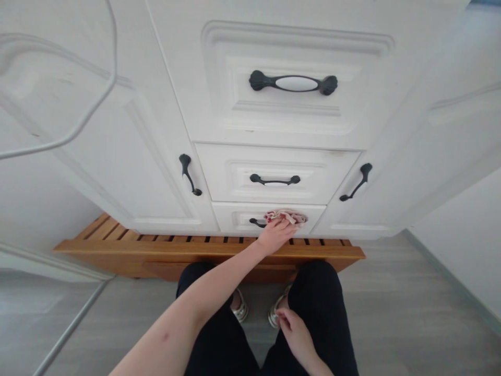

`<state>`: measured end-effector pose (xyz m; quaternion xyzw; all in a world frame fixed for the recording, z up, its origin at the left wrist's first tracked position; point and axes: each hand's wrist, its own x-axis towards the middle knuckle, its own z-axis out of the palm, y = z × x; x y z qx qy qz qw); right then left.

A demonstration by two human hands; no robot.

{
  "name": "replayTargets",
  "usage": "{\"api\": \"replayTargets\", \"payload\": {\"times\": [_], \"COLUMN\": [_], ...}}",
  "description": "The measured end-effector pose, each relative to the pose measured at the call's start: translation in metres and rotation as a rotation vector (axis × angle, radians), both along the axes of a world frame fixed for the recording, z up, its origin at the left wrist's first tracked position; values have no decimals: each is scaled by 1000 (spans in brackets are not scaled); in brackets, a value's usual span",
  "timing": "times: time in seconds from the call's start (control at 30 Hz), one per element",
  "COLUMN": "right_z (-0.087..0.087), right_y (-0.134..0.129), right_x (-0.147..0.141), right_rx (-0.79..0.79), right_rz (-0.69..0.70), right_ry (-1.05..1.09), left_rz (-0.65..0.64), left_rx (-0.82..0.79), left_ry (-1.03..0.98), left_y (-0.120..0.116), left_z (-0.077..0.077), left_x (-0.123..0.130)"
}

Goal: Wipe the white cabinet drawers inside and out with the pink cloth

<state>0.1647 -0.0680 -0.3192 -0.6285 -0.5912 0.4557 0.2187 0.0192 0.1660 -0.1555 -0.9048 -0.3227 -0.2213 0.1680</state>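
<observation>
Cloth [287, 214], crumpled in the left hand's [277, 233] grip, covers one end of the bottom drawer's handle [256, 223] at lower centre, the right hand [294, 330] hanging relaxed and empty at lower right, and the work looks unfinished, with faint marks [335, 152] on the middle drawer [235, 183].

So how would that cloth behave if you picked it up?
The cloth would probably hang floppy, since it bunches into soft folds under the left hand. It's likely light, being hardly wider than that hand. Its crumpled, uneven shape suggests it wouldn't roll.
</observation>
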Motion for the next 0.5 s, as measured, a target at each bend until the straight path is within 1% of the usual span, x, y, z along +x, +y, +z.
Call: {"api": "replayTargets", "payload": {"times": [0.1, 0.17, 0.27, 0.4, 0.47, 0.5], "right_z": [0, 0, -1, 0, 0, 1], "right_y": [0, -1, -1, 0, 1, 1], "right_x": [2, 2, 1, -2, -5, -6], "right_rx": [9, 10, 2, -15, -25, -29], "right_rz": [-21, -34, -32, -6, -1, 1], "right_ry": [20, 26, 29, 21, 6, -2], "left_rz": [95, 172, 311, 547, 650, 702], "left_rx": [-10, -22, -33, -19, -7, 3], "left_ry": [-53, -105, -213, -419, -538, -604], "left_y": [-3, -5, -9, -15, -15, -13], "left_z": [1, -4, -19, -42, -50, -53], "left_x": [-40, -65, -101, -145, -156, -157]}}
